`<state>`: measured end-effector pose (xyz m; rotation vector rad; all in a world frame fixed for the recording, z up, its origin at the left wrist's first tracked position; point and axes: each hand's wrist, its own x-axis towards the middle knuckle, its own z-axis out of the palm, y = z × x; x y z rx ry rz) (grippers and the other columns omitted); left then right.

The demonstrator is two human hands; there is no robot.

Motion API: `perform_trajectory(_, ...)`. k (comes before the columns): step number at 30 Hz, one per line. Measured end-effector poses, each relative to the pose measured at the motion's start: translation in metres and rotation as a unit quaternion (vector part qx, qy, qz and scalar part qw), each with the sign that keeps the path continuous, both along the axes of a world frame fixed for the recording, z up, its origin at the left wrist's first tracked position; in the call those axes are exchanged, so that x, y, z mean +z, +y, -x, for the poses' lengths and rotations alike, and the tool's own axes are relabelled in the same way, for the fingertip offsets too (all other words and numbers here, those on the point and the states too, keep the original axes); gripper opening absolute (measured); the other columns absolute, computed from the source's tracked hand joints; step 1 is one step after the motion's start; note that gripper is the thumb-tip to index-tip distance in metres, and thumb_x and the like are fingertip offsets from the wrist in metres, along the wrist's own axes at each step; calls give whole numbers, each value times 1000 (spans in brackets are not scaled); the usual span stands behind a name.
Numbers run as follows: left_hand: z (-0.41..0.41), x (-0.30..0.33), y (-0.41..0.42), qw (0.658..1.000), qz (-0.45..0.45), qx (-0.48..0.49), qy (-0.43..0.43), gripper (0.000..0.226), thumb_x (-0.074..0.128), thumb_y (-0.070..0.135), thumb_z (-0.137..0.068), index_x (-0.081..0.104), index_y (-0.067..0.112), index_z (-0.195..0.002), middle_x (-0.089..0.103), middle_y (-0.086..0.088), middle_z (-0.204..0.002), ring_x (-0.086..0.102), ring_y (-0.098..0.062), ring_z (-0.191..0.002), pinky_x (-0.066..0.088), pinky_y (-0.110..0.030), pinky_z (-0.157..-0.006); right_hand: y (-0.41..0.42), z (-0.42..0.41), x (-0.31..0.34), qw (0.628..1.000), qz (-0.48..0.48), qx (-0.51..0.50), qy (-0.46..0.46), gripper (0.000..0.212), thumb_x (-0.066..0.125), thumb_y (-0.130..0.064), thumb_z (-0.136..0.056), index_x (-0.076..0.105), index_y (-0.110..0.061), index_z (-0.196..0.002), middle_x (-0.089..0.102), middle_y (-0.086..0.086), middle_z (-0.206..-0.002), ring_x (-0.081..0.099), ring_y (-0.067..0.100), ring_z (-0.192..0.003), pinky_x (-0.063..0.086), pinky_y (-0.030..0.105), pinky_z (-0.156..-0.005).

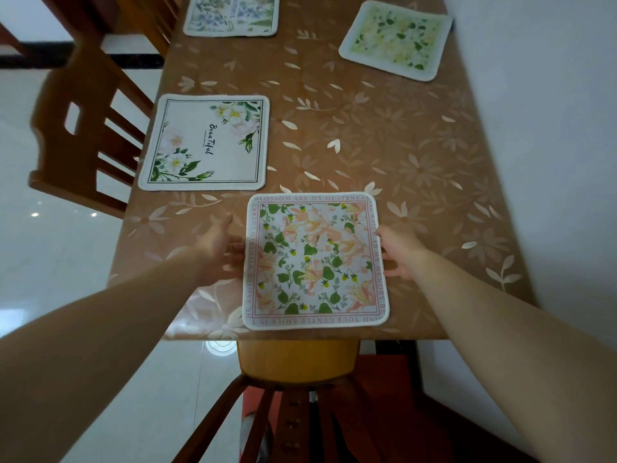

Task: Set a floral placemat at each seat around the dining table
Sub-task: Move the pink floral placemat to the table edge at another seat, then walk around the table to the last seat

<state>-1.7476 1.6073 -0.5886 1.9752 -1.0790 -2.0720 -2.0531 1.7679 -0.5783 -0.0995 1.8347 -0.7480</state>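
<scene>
A pink and green floral placemat (pixel 315 260) with a lettered border lies flat at the near end of the dining table (pixel 384 145). My left hand (pixel 222 248) is at its left edge with the fingers tucked at or under the edge. My right hand (pixel 399 250) touches its right edge the same way. Three more mats lie on the table: a white "Beautiful" placemat (pixel 205 142) at the left, a blue-flowered placemat (pixel 232 15) at the far left, and a green and yellow placemat (pixel 395 40) at the far right, turned askew.
A wooden chair (pixel 297 362) is pushed in under the near edge, right below the mat. Two more wooden chairs (pixel 83 121) stand along the left side. A white wall (pixel 534 128) runs along the table's right side. Glossy white floor tiles lie to the left.
</scene>
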Motion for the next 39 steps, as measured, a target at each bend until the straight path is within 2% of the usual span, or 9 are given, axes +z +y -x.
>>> perform_trajectory(4,5,0,5,1000,-3,-24,13,82,33,76,-89,78,15,-58,71,-3,-62,61,-24,-80,51,-39,-72,4,-4,-3,1000,-5,1,-6,35,47,-34,-98,67,-23,-125,70,1,-120,62,23,-109,47,51,-94)
perform_trajectory(7,8,-3,7,1000,5,-6,19,80,33,77,-86,80,20,-57,71,0,-57,62,-24,-84,49,-39,-73,5,-3,-6,1000,-6,-2,-7,33,48,-34,-98,67,-24,-122,70,-1,-118,62,21,-109,46,54,-102)
perform_trajectory(12,10,-1,9,1000,4,-10,13,81,31,73,-91,78,16,-58,68,2,-53,61,-22,-79,51,-40,-75,4,-2,-4,1000,-5,-18,5,27,50,-31,-96,71,-22,-110,73,0,-102,66,21,-98,50,51,-93)
perform_trajectory(18,13,6,12,999,19,-29,-8,68,31,72,-93,68,15,-96,75,4,-61,66,-19,-87,49,-39,-72,4,-7,-4,1000,-4,-19,16,27,51,-33,-96,71,-21,-108,74,0,-103,66,19,-92,42,38,-64)
perform_trajectory(22,7,18,14,1000,22,-11,3,68,34,71,-95,65,11,-103,73,-7,-95,65,-19,-91,49,-39,-72,-6,-20,3,996,36,-25,79,33,51,-32,-97,71,-9,-109,75,10,-110,70,31,-98,57,44,-75)
perform_trajectory(25,-7,35,15,999,28,28,18,67,37,68,-96,57,11,-125,62,-7,-115,61,-23,-108,49,-47,-92,-16,-48,22,998,45,-35,8,40,51,-46,-98,61,-20,-128,64,-1,-121,63,23,-106,49,41,-79)
perform_trajectory(28,-32,57,17,996,37,64,41,67,38,66,-96,58,10,-127,60,-10,-125,58,-28,-117,47,-52,-103,-27,-88,45,995,75,-41,-51,37,50,-48,-101,60,-22,-126,62,-1,-120,61,22,-106,47,47,-90)
perform_trajectory(32,-82,94,22,990,75,108,58,66,41,63,-97,61,7,-125,63,-12,-123,60,-29,-115,49,-50,-101,-38,-162,78,988,118,-35,-89,46,47,-49,-104,56,-21,-138,59,4,-129,60,27,-113,45,53,-104)
perform_trajectory(39,-216,150,51,984,128,107,64,50,47,59,-94,68,16,-110,70,-7,-114,65,-25,-105,53,-45,-94,-32,-350,133,976,176,-60,-117,35,56,-54,-98,66,-28,-121,70,-1,-117,66,23,-108,51,44,-89)
